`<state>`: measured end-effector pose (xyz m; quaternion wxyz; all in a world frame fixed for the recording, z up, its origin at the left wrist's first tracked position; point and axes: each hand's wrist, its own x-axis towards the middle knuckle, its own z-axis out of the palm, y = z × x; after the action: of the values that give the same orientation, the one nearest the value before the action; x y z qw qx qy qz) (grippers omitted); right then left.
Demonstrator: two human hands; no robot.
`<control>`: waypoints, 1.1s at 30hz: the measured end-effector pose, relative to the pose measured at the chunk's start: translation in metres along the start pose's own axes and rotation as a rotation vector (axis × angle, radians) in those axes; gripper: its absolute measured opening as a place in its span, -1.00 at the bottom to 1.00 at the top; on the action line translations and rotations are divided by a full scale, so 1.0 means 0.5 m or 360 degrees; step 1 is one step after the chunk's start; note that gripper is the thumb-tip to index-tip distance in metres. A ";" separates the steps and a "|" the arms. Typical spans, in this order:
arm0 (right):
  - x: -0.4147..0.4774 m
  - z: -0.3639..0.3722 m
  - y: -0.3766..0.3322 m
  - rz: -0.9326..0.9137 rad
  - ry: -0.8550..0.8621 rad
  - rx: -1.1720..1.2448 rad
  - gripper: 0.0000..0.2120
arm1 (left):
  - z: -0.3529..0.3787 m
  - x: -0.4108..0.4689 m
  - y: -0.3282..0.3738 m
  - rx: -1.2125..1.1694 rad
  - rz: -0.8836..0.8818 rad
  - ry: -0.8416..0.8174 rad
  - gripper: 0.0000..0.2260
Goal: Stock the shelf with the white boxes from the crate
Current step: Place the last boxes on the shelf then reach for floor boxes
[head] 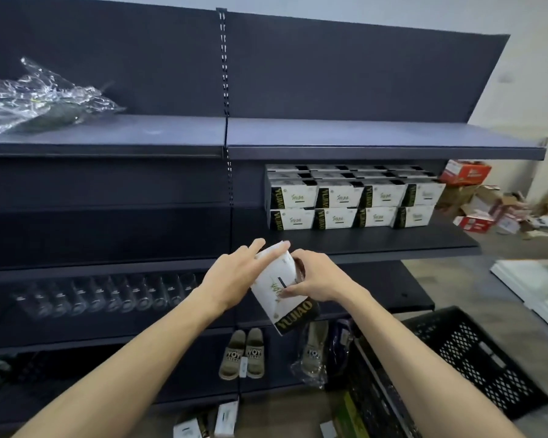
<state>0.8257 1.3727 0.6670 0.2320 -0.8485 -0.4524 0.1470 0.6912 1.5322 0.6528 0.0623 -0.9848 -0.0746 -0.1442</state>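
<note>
On the far left, crumpled clear plastic wrap [35,96] lies on the top shelf, and lower down a row of clear glasses [108,298] stands on a dark shelf. A pair of olive slippers [242,354] sits on the bottom shelf near the centre. The left hand [231,276] is spread, its fingers lying flat against the left face of a white box [279,289] held in mid-air in front of the shelving. The box is tilted, its black band (lettered in gold) pointing down and toward the camera. The right hand [320,279] grips the box's right side, thumb pressed across the front face and fingers curled round the edge. So the box sits between the two hands, touching both. Above and to the right, stocked white boxes [351,197] stand two layers high on the middle shelf [393,245]. A black crate [475,352] rests on the floor at lower right.
</note>
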 end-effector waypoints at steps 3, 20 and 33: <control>-0.004 -0.022 0.034 0.0028 0.0164 0.0018 -0.39 | 0.016 0.016 0.015 -0.0418 -0.0161 -0.0022 0.09; 0.068 -0.107 0.098 -0.0042 0.0274 -0.0285 -0.31 | 0.025 0.254 0.029 -0.0746 0.0006 -0.0162 -0.52; 0.192 -0.137 0.216 0.0060 0.0321 0.0217 -0.53 | 0.120 0.310 -0.081 -0.0857 -0.0381 -0.0310 -0.32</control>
<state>0.9853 1.3830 0.6642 0.3306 -0.8495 -0.3998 0.0957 0.8478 1.6007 0.6452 -0.2257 -0.9592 -0.1549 -0.0701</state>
